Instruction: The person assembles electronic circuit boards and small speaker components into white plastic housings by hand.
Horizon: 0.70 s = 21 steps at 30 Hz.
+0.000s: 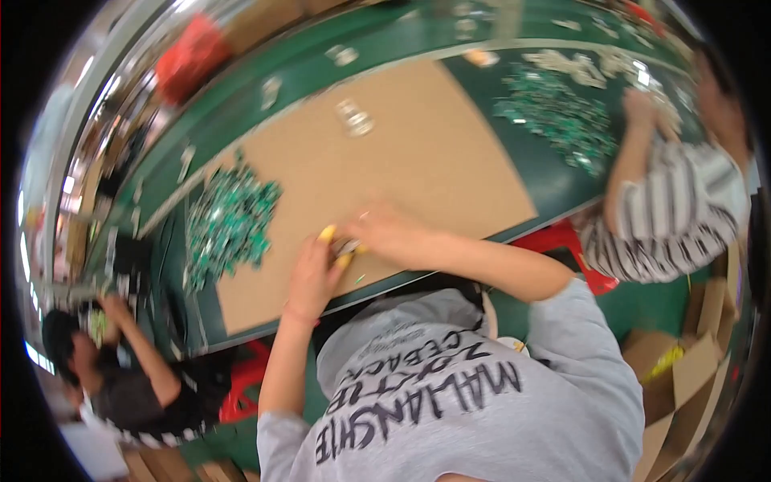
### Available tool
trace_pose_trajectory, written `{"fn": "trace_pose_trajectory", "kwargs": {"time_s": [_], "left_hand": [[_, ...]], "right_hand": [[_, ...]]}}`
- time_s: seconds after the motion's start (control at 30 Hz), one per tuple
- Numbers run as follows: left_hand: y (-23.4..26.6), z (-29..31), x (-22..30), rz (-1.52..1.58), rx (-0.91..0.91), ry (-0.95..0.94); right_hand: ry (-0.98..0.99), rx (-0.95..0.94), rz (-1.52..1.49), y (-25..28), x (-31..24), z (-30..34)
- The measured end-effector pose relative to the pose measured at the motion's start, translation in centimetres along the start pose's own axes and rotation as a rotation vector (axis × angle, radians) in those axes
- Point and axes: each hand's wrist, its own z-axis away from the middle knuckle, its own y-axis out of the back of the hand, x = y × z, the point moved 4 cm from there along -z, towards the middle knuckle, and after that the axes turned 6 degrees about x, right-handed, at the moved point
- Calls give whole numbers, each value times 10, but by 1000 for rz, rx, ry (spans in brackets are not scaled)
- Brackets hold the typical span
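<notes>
My left hand (310, 277) and my right hand (389, 235) meet above the near edge of a brown cardboard sheet (401, 161). Bright yellow covers, apparently finger cots (327, 233), show at some fingertips. Both hands are closed around a small pale item (347, 245) between the fingertips, too blurred to name. A tiny green piece (360, 279) lies on the sheet close to my left thumb. Left of my hands spreads a heap of small green circuit boards (233, 217). Farther out on the sheet sits a small clear-and-white object (354, 118).
Another heap of green boards (554, 112) lies at the far right, by a co-worker in a striped top (666, 209). A second person in black (136, 386) works at the left. A green conveyor belt (385, 40) carrying small parts runs behind. Open cartons (683, 377) stand at the lower right.
</notes>
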Motion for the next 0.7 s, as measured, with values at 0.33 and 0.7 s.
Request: {"fn": "trace_pose_trajectory", "kwargs": {"time_s": [0.33, 0.7], "left_hand": [[16, 7, -11, 165, 66, 136], [24, -7, -36, 282, 3, 78]], "right_hand": [[130, 45, -8, -6, -13, -13], [30, 45, -104, -8, -15, -31]]}}
